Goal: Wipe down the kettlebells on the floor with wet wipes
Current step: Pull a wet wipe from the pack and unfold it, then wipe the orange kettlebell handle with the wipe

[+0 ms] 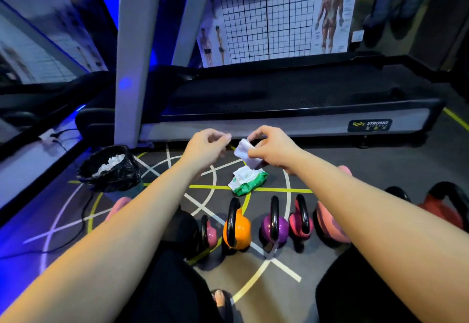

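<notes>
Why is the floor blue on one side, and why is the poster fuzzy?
Head view: blue light washes the floor at the left edge; the anatomy poster up top is blurred; the wide lens tilts the treadmill uprights; the kettlebells look fairly sharp.

Floor (238, 272): dark grey gym surface with white and yellow-green lines. Standing on it in a row, handles up: small pink kettlebell (209, 233), orange kettlebell (237, 231), purple kettlebell (275, 228), striped pink kettlebell (302, 223), large pink kettlebell (328, 228). Beyond the row: green wet-wipe pack (250, 181), opened. Left: black bin bag (111, 170) holding white wipes; black cable (83, 211). Behind: treadmill (279, 109).
</notes>
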The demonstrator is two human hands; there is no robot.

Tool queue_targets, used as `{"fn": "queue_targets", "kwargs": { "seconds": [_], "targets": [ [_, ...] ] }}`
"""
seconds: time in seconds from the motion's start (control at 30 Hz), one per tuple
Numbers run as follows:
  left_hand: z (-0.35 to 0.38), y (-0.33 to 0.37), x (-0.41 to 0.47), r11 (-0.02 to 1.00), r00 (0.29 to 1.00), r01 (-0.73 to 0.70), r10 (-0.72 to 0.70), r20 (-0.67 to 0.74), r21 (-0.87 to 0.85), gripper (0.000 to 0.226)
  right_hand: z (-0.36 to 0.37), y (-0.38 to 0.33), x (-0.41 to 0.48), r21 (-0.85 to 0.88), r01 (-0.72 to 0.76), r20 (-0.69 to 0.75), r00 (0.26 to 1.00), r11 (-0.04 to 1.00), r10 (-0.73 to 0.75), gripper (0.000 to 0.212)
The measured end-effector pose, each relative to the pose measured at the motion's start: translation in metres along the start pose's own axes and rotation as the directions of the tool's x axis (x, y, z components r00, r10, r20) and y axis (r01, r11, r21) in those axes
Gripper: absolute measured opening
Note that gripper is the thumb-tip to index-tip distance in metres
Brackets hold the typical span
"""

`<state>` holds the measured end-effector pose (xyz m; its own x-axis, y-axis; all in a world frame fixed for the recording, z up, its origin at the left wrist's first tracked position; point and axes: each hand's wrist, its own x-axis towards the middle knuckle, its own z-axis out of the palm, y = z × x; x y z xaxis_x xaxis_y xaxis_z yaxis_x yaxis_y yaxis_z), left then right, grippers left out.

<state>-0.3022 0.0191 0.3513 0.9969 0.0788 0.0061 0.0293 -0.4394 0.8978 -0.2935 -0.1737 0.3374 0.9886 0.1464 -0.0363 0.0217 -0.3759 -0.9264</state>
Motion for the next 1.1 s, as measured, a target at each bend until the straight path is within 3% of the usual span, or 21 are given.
{"fn": "queue_targets", "kwargs": {
  "seconds": [0.07, 0.17, 0.27, 0.43, 0.63, 0.73, 0.87, 1.0, 1.1],
  "targets": [
    [-0.004, -0.004, -0.01, 0.978, 0.998, 0.021, -0.032, 0.05, 0.206, 0.018, 0.001, 0.005, 0.005, -0.112, -0.021, 0.056, 0.998, 0.993, 0.027, 0.037],
    [-0.013, -0.005, -0.031, 0.869, 0.993, -0.052, -0.005, 0.114, 0.491, 0.016, 0.005, 0.005, 0.014, -0.178, -0.022, 0.146, 0.988, 0.984, 0.049, 0.027],
    [-0.016, -0.01, -0.049, 0.837, 0.988, -0.081, -0.003, 0.153, 0.541, 0.013, 0.008, 0.0, 0.021, -0.216, -0.009, 0.202, 0.978, 0.976, 0.054, 0.017],
    [-0.007, -0.019, -0.048, 0.773, 0.98, -0.081, -0.052, 0.19, 0.63, 0.009, 0.007, 0.002, 0.031, -0.424, 0.077, 0.243, 0.97, 0.903, 0.032, 0.008],
    [0.013, -0.032, -0.022, 0.747, 0.976, -0.095, -0.061, 0.21, 0.658, 0.009, -0.012, 0.02, 0.047, -0.544, 0.057, 0.191, 0.98, 0.837, 0.057, 0.021],
    [0.024, -0.062, -0.007, 0.709, 0.978, -0.053, -0.106, 0.181, 0.703, 0.015, -0.014, 0.036, 0.05, -0.605, 0.013, 0.207, 0.968, 0.796, 0.141, 0.027],
    [0.044, -0.117, 0.009, 0.734, 0.966, 0.1, -0.233, 0.112, 0.672, 0.019, -0.004, 0.057, 0.057, -0.608, -0.024, 0.243, 0.946, 0.793, 0.214, 0.023],
    [0.06, -0.174, 0.034, 0.835, 0.927, 0.341, -0.376, -0.005, 0.433, 0.028, 0.02, 0.064, 0.061, -0.494, -0.085, 0.356, 0.889, 0.866, 0.29, 0.023],
    [0.081, -0.209, 0.041, 0.795, 0.889, 0.409, -0.458, 0.0, 0.447, 0.046, 0.035, 0.064, 0.065, -0.548, -0.041, 0.387, 0.873, 0.836, 0.296, 0.023]
  ]
}}
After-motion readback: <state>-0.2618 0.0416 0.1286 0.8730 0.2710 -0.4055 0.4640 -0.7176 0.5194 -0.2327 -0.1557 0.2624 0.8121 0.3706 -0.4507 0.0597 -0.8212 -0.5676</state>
